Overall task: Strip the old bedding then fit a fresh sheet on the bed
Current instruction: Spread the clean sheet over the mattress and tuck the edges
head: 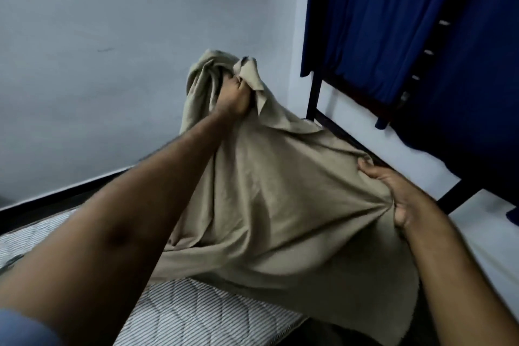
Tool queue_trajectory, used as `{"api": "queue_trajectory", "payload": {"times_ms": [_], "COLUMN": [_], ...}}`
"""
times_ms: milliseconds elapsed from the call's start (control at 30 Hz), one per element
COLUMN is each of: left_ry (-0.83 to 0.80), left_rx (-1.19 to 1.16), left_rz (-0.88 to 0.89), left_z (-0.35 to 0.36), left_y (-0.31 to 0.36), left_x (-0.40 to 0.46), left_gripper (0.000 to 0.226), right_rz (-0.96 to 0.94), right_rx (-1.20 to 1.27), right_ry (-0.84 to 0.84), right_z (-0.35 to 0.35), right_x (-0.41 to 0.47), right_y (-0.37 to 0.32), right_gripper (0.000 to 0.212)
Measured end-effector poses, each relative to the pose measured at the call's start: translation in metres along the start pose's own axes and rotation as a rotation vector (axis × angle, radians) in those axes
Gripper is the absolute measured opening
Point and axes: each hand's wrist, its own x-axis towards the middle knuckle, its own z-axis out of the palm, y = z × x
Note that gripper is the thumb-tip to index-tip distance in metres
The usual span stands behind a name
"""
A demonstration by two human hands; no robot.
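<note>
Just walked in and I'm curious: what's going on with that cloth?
A person is handling a tan sheet over a bed. The left hand grips a bunched part held up high; the right hand pinches its edge lower down. The striped mattress beneath is bare where it shows.

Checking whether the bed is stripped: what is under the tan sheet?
The striped bare mattress shows below the tan sheet, which the left hand and right hand hold up. Whatever lies beneath the draped part is covered.

Matt khaki cloth sheet (269, 199), quilted striped mattress (196, 314), dark metal frame (313, 98).
</note>
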Motion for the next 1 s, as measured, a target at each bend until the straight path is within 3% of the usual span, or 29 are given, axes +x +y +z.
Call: {"api": "queue_trajectory", "payload": {"times_ms": [133,200,367,500,567,633,667,767,800,867,1000], "left_ry": [0.061,0.101,-0.046,0.041,0.044,0.001,-0.016,-0.072,-0.102,-0.184,-0.291], "left_rx": [0.096,0.143,0.286,0.255,0.259,0.294,0.306,0.326,0.338,0.367,0.384], "left_rz": [-0.189,-0.247,-0.163,-0.126,0.039,0.219,0.265,0.202,0.134,-0.015,-0.201], "left_z": [0.029,0.040,0.099,0.134,0.159,0.186,0.207,0.267,0.284,0.324,0.394], "left_y": [-0.026,-0.031,-0.071,-0.051,-0.044,-0.037,-0.031,-0.011,-0.013,-0.019,-0.032], "left_x": [0.025,0.024,0.048,0.056,0.064,0.076,0.089,0.137,0.157,0.207,0.275], "left_gripper": [0.082,0.080,0.092,0.063,0.059,0.061,0.061,0.067,0.073,0.088,0.102], "right_rz": [0.080,0.157,0.210,0.151,0.129,0.112,0.121,0.092,0.072,-0.007,-0.240], "right_rx": [-0.085,-0.178,-0.222,-0.241,-0.380,-0.437,-0.426,-0.390,-0.403,-0.473,-0.863], "right_ry": [0.017,-0.007,-0.019,-0.069,-0.117,-0.099,-0.098,-0.019,0.031,0.143,0.399], "right_z": [-0.012,-0.022,-0.056,-0.095,-0.130,-0.170,-0.187,-0.230,-0.236,-0.250,-0.282], "right_x": [0.011,0.022,0.048,0.076,0.099,0.130,0.146,0.185,0.198,0.237,0.347], "right_y": [0.000,0.001,-0.009,-0.041,-0.063,-0.087,-0.104,-0.156,-0.167,-0.193,-0.206], "right_gripper": [0.040,0.049,0.047,0.039,0.057,0.094,0.094,0.038,0.030,0.024,0.027]}}
